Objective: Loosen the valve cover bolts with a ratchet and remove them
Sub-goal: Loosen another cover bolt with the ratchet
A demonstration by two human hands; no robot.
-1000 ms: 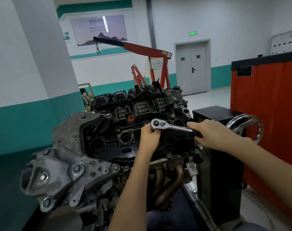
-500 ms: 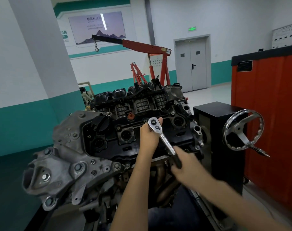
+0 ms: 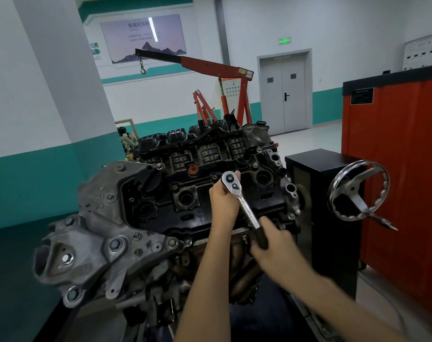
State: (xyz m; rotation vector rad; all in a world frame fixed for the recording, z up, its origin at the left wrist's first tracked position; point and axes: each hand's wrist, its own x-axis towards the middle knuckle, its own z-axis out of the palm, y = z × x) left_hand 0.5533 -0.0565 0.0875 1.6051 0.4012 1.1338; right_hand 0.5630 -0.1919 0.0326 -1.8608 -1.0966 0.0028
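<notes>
A chrome ratchet [image 3: 242, 201] stands on the black valve cover [image 3: 202, 196] of an engine on a stand. Its round head sits over a bolt near the cover's middle, and the bolt itself is hidden under it. My left hand [image 3: 223, 202] wraps round the ratchet just below the head, fingertips showing past it. My right hand [image 3: 271, 240] grips the black handle end, which points toward me and to the right. Other small bolts [image 3: 255, 165] show along the cover's far edge.
A chrome handwheel [image 3: 357, 191] sticks out of the black stand box [image 3: 325, 193] right of the engine. A red cabinet [image 3: 397, 169] fills the right side. The grey timing-end casting [image 3: 91, 238] juts out left. A red engine crane [image 3: 215, 70] stands behind.
My right hand swung the ratchet handle from pointing right, down toward me, about a quarter turn. Since half a second ago it has barely moved. My left hand stayed at the head.
</notes>
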